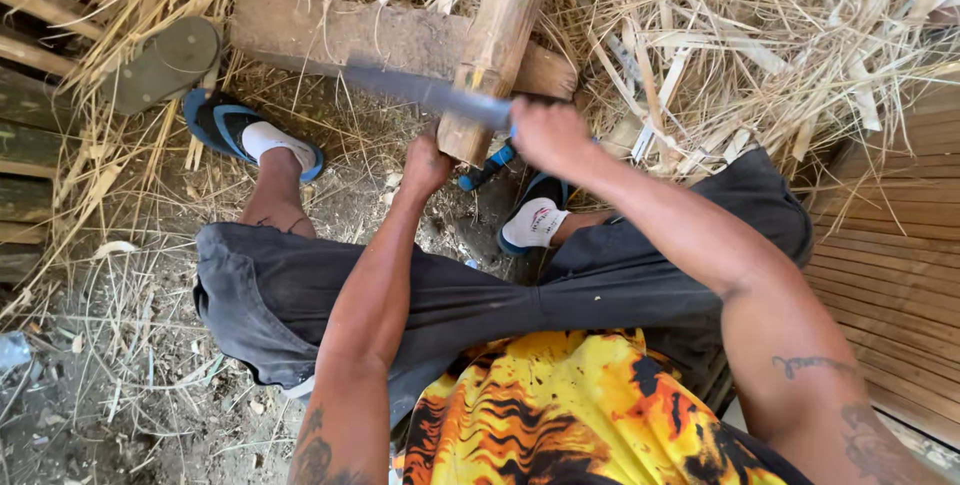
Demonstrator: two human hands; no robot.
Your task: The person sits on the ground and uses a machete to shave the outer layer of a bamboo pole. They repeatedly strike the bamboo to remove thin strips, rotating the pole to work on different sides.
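Bare dirt ground (150, 385), littered with dry straw and pale split slivers. At centre, a thick bamboo pole (497, 40), leaning away from the seated body, lower cut end just above the ground between the feet, upper length running out of the top edge. Crosses over a weathered wooden block (340, 35) lying flat behind it. Against the pole's lower part, a long knife (425, 92), dark blade stretching leftward and level, edge set into the cut end. Right hand (548, 135) clenched around the knife's handle, fingers fully wrapped, handle itself hidden inside the fist. Left hand (428, 165) closed against the pole's bottom end, just below the blade; fingers curled underneath, exact hold on the pole hard to tell from above. Both forearms reaching forward over dark trousers (300, 295), tattoo marks on each arm. Below, a yellow, orange and black patterned shirt (560, 410). Feet in blue sandals with white straps: left sandal (250, 130) out to the side, right sandal (532, 220) near the pole's base. A loose grey-green sandal (165, 63) sole-up beside the block's left end. Heaped straw and bamboo strips (760, 35) beyond and to the right. Stacked bamboo lengths (25, 145) along the left edge; woven slat panel (900, 275) at the right.
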